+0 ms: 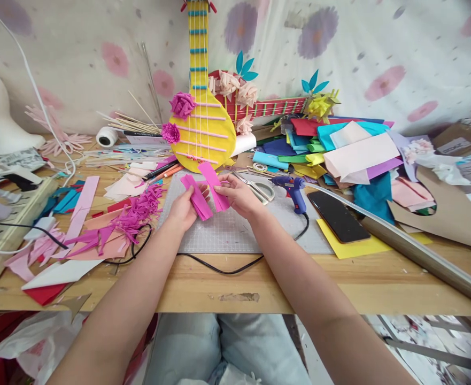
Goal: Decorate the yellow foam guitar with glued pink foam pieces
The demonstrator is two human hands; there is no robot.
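Note:
My left hand [184, 207] is closed on a bright magenta paper strip [197, 198], held slanted above the grey cutting mat [235, 235]. In my right hand [238, 193] is a second magenta strip [215, 188], gripped between thumb and fingers. The two strips stand side by side with a small gap between them. Just behind my right hand lie scissors [262, 191] with pale handles, their blades partly hidden. A blue glue gun [293, 191] rests on the mat to the right, its black cord [227, 271] looping along the mat's front edge.
A yellow paper lute [205, 128] with magenta flowers stands behind the mat, a red one [279, 107] beside it. Magenta scraps [139, 214] and a power strip [18, 230] lie left. At right are a phone [337, 216], a metal ruler [399, 240] and piled coloured paper [359, 152].

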